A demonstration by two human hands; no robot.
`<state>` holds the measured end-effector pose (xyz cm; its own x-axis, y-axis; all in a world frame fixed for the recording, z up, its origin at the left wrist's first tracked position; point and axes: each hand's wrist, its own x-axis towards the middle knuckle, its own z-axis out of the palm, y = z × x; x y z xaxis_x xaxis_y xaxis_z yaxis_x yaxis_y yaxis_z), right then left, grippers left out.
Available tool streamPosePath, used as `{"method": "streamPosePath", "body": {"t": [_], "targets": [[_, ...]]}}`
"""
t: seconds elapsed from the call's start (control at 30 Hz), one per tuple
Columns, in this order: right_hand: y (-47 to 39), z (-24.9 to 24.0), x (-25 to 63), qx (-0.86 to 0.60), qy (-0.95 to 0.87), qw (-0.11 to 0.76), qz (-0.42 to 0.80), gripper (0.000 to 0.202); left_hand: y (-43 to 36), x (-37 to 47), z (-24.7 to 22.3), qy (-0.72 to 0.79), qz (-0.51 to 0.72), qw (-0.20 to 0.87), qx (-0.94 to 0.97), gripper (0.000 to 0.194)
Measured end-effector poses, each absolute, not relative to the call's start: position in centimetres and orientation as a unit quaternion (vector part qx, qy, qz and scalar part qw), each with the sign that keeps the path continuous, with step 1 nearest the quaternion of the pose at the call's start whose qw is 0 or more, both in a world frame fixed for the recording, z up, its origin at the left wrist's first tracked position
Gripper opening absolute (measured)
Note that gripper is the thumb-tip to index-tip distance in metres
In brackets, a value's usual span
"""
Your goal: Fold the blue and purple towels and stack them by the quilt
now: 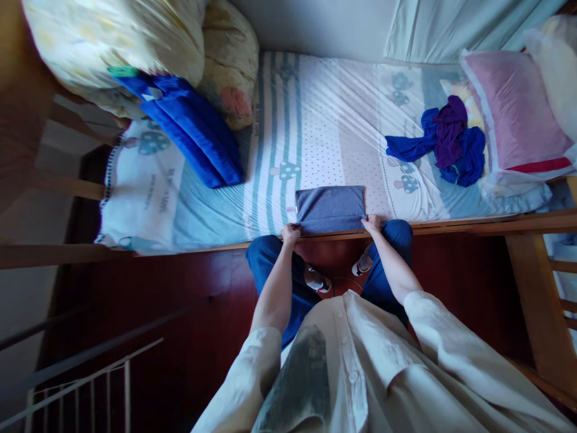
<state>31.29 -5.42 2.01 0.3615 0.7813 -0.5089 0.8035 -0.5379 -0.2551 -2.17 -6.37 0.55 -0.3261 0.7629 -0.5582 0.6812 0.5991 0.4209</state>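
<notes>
A grey cloth (331, 207), folded into a rectangle, lies flat at the near edge of the bed, right in front of me. My left hand (291, 233) pinches its near left corner. At the near right corner, my right hand (371, 224) has its fingers closed on the same cloth. The fabric stretches between both hands, with a fold line running across it. A small pale tag shows on its left side. My fingertips are partly hidden by the cloth and by their small size.
Crumpled blue and purple clothes (451, 141) lie to the right, beside a pink pillow (518, 108). Folded blue garments (189, 132) rest at the left, against bulky bedding (121, 36). A wooden bed rail (473, 226) runs along the near side. A white metal rack (90, 385) stands lower left.
</notes>
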Motion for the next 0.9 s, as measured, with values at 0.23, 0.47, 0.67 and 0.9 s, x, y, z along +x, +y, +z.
{"method": "streamPosePath", "body": {"t": [0.23, 0.47, 0.67, 0.9], "targets": [[-5.7, 2.4, 31.0, 0.828, 0.477, 0.015, -0.294, 0.023, -6.6, -2.1, 0.5, 0.812, 0.071, 0.366, 0.449, 0.024], [-6.2, 3.3, 30.9, 0.821, 0.492, 0.010, -0.291, 0.024, -7.0, -1.9, 1.2, 0.809, 0.078, 0.353, 0.464, 0.024], [-8.1, 5.0, 30.9, 0.729, 0.658, -0.072, -0.175, 0.042, -8.6, -1.7, 2.7, 0.751, 0.124, 0.250, 0.598, 0.043], [-10.1, 5.3, 29.4, 0.597, 0.785, 0.008, -0.164, 0.053, -10.0, -0.2, 2.6, 0.594, 0.070, 0.203, 0.775, 0.061]]}}
